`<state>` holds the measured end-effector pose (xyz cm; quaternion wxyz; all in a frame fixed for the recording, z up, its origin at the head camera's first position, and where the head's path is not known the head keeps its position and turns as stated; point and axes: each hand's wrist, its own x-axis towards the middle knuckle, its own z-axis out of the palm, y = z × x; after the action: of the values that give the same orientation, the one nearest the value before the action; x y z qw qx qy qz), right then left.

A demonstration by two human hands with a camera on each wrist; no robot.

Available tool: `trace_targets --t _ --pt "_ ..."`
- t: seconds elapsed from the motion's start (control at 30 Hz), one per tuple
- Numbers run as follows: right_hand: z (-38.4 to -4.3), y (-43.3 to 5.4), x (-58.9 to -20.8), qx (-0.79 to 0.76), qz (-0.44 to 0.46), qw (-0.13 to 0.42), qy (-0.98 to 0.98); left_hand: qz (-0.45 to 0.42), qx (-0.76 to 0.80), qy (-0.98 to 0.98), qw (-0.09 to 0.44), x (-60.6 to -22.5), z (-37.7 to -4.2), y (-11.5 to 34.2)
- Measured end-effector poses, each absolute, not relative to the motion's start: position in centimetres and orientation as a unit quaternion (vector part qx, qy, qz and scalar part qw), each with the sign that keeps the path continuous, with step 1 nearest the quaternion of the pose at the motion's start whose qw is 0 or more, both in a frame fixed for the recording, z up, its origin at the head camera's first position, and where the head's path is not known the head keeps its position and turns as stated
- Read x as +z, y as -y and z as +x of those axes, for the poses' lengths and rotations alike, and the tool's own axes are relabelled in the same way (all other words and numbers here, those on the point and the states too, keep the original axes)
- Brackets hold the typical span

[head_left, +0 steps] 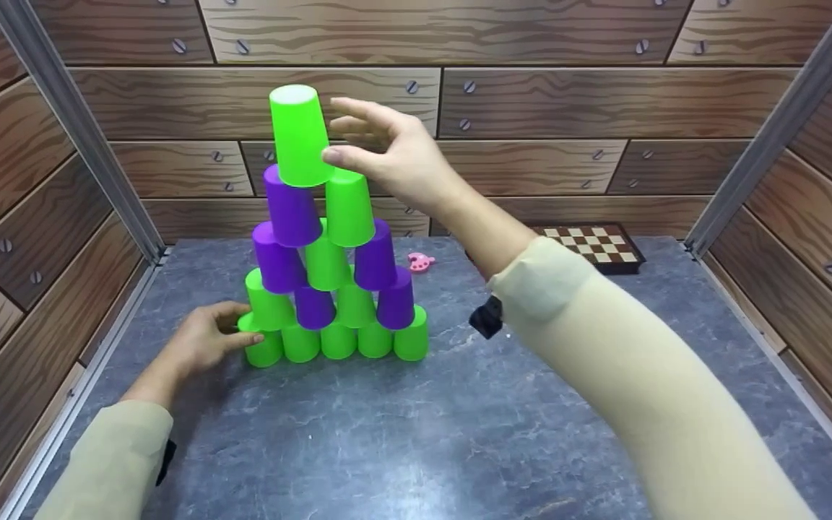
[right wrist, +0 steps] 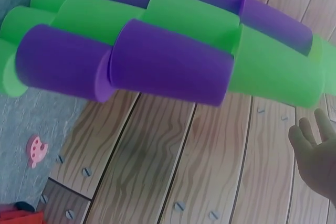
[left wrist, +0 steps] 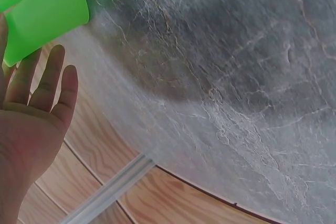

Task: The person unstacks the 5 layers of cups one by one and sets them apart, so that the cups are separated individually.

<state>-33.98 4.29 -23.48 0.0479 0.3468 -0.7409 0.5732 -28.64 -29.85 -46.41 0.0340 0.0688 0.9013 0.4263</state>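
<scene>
In the head view, a pyramid of upside-down green and purple cups rises on the table, topped by a green cup (head_left: 299, 137). My right hand (head_left: 387, 148) is just right of this top cup, fingers spread, its thumb tip right at the cup's lower edge. At the pyramid's lower left corner, my left hand (head_left: 203, 339) holds the end green cup (head_left: 264, 352) of the bottom row, thumb across the front and fingers behind. The left wrist view has this green cup (left wrist: 52, 17) beside the palm. The right wrist view shows purple cups (right wrist: 170, 61) stacked among green ones.
A brown-and-cream checkered board (head_left: 593, 244) lies at the back right, partly behind my right forearm. Behind the pyramid is a small pink piece (head_left: 420, 262). Wood-patterned panels (head_left: 531, 101) with metal corner posts (head_left: 84, 130) enclose the grey marbled table (head_left: 387, 433).
</scene>
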Motion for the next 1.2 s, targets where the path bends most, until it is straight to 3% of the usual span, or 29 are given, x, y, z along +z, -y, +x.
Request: trace_targets --t 0.7,1.2 --pt "-34.1 -2.4 -24.1 0.607 0.346 0.037 0.714 0.062 0.422 -0.903 0.039 -46.5 -28.7 30.1" --pt "-33.3 -12.6 -24.4 0.64 0.303 0.105 0.699 0.075 0.419 -0.904 0.035 -46.6 -28.7 30.0"
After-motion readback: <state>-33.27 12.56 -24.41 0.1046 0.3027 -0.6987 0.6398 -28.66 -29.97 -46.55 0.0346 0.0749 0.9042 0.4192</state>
